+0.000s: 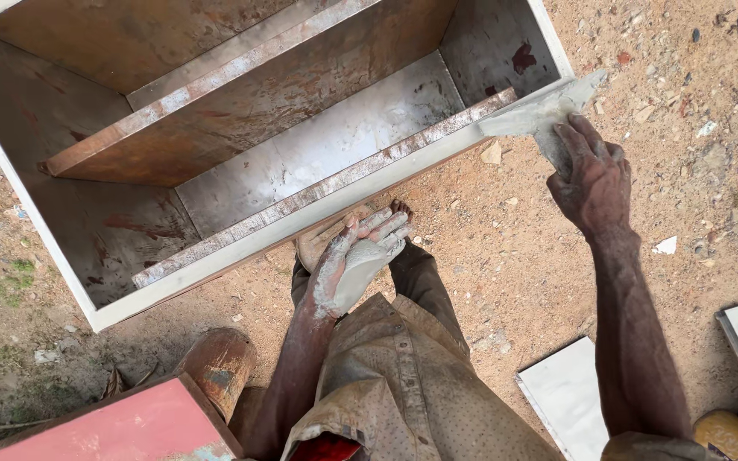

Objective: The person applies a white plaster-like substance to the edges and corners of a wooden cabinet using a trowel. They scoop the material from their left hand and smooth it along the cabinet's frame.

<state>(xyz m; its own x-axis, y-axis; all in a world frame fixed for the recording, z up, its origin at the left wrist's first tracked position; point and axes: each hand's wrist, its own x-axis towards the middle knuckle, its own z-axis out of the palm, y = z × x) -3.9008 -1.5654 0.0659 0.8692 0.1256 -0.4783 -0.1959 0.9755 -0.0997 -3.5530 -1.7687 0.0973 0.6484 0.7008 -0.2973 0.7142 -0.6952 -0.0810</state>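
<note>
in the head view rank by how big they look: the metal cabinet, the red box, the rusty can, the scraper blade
1. metal cabinet, by far the largest
2. red box, though the frame cuts it off
3. rusty can
4. scraper blade, in the right hand

The can and the blade look close in size, so their order is unsure.

There is no package, label, sign or screen to see here, neither on the ground nor on the metal things around.

Sandy ground point(514, 282) under metal cabinet point(241, 145), tiles point(570, 397)
</note>
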